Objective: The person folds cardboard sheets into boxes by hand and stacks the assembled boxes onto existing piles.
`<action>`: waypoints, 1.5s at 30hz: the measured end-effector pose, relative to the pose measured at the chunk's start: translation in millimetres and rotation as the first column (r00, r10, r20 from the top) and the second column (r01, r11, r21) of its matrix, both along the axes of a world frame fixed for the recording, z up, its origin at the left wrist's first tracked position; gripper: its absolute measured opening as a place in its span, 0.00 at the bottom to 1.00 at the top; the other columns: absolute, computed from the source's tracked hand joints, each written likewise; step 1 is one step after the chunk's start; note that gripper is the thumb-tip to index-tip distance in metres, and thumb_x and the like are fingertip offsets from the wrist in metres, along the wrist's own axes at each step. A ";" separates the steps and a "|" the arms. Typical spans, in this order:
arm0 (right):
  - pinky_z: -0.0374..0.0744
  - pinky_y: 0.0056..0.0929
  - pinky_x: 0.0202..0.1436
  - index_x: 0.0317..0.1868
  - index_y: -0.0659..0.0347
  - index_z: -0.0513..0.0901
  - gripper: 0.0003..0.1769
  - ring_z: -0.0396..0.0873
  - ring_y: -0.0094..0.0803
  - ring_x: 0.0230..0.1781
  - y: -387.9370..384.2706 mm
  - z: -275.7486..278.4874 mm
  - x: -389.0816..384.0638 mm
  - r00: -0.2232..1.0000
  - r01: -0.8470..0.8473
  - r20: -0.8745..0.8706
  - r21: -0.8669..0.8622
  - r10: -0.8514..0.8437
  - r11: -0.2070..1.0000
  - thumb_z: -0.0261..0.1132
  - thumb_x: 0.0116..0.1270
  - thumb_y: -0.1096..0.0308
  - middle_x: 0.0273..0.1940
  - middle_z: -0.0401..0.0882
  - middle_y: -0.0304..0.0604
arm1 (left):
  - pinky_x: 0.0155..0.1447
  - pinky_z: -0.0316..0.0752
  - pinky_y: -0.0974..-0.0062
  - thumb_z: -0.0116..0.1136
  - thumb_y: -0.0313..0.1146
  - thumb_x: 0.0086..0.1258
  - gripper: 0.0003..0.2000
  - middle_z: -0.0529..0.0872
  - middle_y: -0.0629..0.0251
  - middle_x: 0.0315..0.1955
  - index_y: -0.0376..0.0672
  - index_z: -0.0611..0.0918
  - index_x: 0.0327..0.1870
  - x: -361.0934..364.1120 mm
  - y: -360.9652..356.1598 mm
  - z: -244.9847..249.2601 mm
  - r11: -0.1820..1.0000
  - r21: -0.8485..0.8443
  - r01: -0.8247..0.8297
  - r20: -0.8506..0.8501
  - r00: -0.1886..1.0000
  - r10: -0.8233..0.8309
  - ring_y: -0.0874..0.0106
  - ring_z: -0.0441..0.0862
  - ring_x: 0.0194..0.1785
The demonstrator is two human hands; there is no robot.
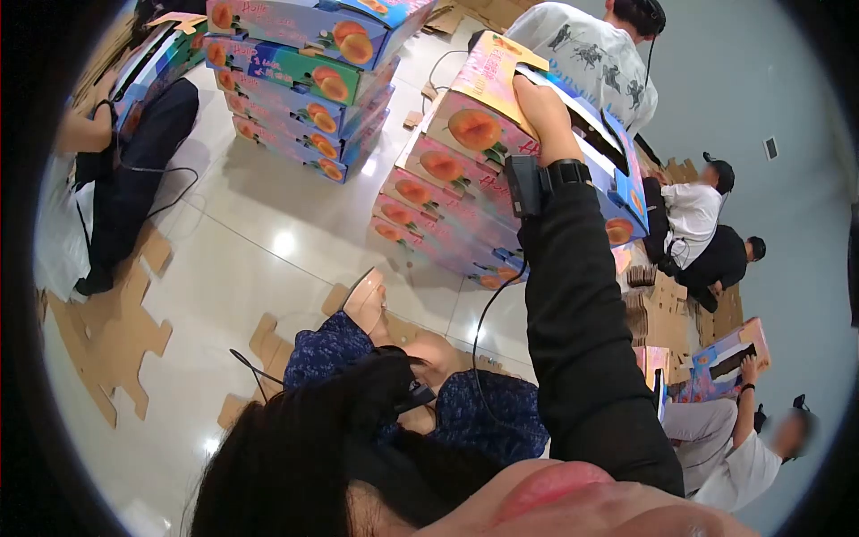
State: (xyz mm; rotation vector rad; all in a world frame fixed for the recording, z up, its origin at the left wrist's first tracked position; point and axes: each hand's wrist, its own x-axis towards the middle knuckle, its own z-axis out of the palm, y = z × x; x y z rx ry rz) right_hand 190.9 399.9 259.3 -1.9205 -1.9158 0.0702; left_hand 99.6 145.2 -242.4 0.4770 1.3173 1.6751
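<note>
My right hand (542, 109), at the end of a black sleeve with a dark wrist device, is at the top opening of a pink, yellow and blue peach-print box (474, 130). Its fingers curl in at the yellow flap and are partly hidden there. That box is tilted on top of a stack of similar boxes (416, 192). My left hand is not in the picture.
Another box stack (295, 76) stands on the tiled floor. Flat cardboard pieces (116, 322) lie at the lower left. Co-workers sit at the left (134, 170), beyond my stack (582, 63) and along the right. A black cable (488, 313) hangs near my sleeve.
</note>
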 end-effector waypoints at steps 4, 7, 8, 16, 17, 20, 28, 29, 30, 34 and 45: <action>0.71 0.42 0.67 0.54 0.67 0.85 0.39 0.76 0.59 0.63 -5.6 2.2 -3.3 0.999 0.020 0.025 -0.016 -0.020 1.000 0.49 0.64 0.38 0.57 0.79 0.68 | 0.35 0.75 0.68 0.52 0.45 0.77 0.14 0.78 0.64 0.28 0.42 0.78 0.44 -46.6 -6.8 70.4 0.946 -0.005 0.325 -0.222 0.922 -0.318 0.68 0.75 0.28; 0.72 0.42 0.66 0.54 0.67 0.86 0.38 0.77 0.57 0.62 -9.1 1.5 -5.8 0.999 0.027 0.036 -0.003 -0.026 1.000 0.47 0.66 0.41 0.56 0.81 0.65 | 0.35 0.74 0.77 0.56 0.38 0.78 0.12 0.82 0.71 0.33 0.42 0.82 0.55 -38.6 -17.8 71.0 0.973 -0.031 0.230 -0.060 0.971 -0.232 0.77 0.76 0.30; 0.73 0.42 0.66 0.53 0.67 0.86 0.38 0.78 0.57 0.61 -6.7 0.0 -5.6 0.999 0.024 0.038 0.007 -0.024 1.000 0.48 0.66 0.41 0.56 0.81 0.64 | 0.35 0.75 0.75 0.57 0.38 0.77 0.12 0.83 0.68 0.33 0.42 0.83 0.52 -45.1 -17.2 71.9 0.964 0.025 0.264 -0.111 0.959 -0.259 0.74 0.78 0.30; 0.77 0.41 0.62 0.50 0.65 0.88 0.33 0.83 0.50 0.57 -13.6 -4.0 -8.5 0.998 0.016 -0.056 0.086 -0.012 0.996 0.55 0.63 0.43 0.53 0.85 0.59 | 0.38 0.76 0.66 0.53 0.42 0.75 0.13 0.79 0.61 0.32 0.41 0.79 0.44 -29.3 -28.9 94.9 0.774 -0.085 0.627 0.639 0.630 -0.441 0.66 0.77 0.32; 0.78 0.43 0.60 0.47 0.65 0.89 0.32 0.84 0.52 0.54 -17.5 -4.3 -8.3 0.995 0.021 -0.099 0.131 -0.008 0.991 0.56 0.62 0.44 0.50 0.86 0.60 | 0.37 0.76 0.66 0.52 0.43 0.75 0.13 0.78 0.61 0.30 0.41 0.78 0.43 -34.7 -27.1 100.4 0.737 -0.085 0.670 0.683 0.578 -0.447 0.65 0.77 0.31; 0.81 0.44 0.56 0.43 0.64 0.89 0.27 0.85 0.51 0.50 -25.6 -3.6 -8.8 0.981 0.029 -0.193 0.226 0.015 0.974 0.61 0.59 0.47 0.45 0.87 0.58 | 0.35 0.76 0.63 0.50 0.46 0.75 0.15 0.76 0.60 0.25 0.42 0.76 0.38 -60.3 -5.7 108.4 0.803 -0.092 0.589 0.499 0.725 -0.474 0.63 0.75 0.28; 0.77 0.46 0.44 0.36 0.58 0.81 0.09 0.78 0.50 0.40 -74.7 13.7 0.8 0.839 -0.095 -0.089 0.948 0.536 0.305 0.66 0.57 0.65 0.35 0.79 0.48 | 0.37 0.76 0.56 0.53 0.47 0.71 0.16 0.80 0.56 0.27 0.42 0.80 0.38 9.3 -50.6 160.5 0.574 -0.270 0.773 -0.089 0.574 -0.814 0.57 0.78 0.30; 0.76 0.46 0.42 0.37 0.57 0.80 0.09 0.78 0.50 0.39 -105.8 9.5 9.0 0.795 -0.126 -0.044 0.964 0.605 0.235 0.67 0.56 0.66 0.36 0.79 0.47 | 0.38 0.76 0.55 0.54 0.47 0.71 0.16 0.81 0.54 0.28 0.42 0.81 0.38 50.1 -78.5 164.8 0.540 -0.367 0.758 -0.436 0.373 -0.819 0.55 0.79 0.31; 0.76 0.45 0.41 0.38 0.56 0.79 0.10 0.77 0.49 0.38 -140.4 -0.9 18.7 0.745 -0.157 0.005 0.973 0.667 0.169 0.67 0.56 0.66 0.36 0.78 0.46 | 0.39 0.76 0.54 0.54 0.46 0.70 0.16 0.83 0.53 0.29 0.41 0.82 0.38 72.7 -102.3 169.1 0.573 -0.437 0.693 -0.692 0.148 -0.706 0.53 0.80 0.32; 0.78 0.40 0.41 0.37 0.55 0.81 0.12 0.80 0.41 0.38 -286.9 -100.9 120.6 0.735 -0.593 0.202 0.654 0.647 0.469 0.71 0.50 0.69 0.36 0.79 0.41 | 0.44 0.77 0.51 0.57 0.45 0.68 0.16 0.88 0.47 0.32 0.40 0.87 0.39 80.2 -133.0 169.9 0.695 -0.432 0.575 -0.867 -0.054 -0.495 0.47 0.85 0.36; 0.74 0.45 0.67 0.60 0.63 0.79 0.34 0.75 0.55 0.61 -302.8 -364.0 432.9 0.899 0.269 -0.260 -0.309 -0.353 0.912 0.72 0.55 0.52 0.58 0.79 0.58 | 0.41 0.73 0.55 0.58 0.33 0.65 0.08 0.84 0.49 0.30 0.39 0.82 0.31 83.8 -125.8 141.1 0.756 -0.361 0.546 -0.901 0.005 -0.434 0.49 0.81 0.38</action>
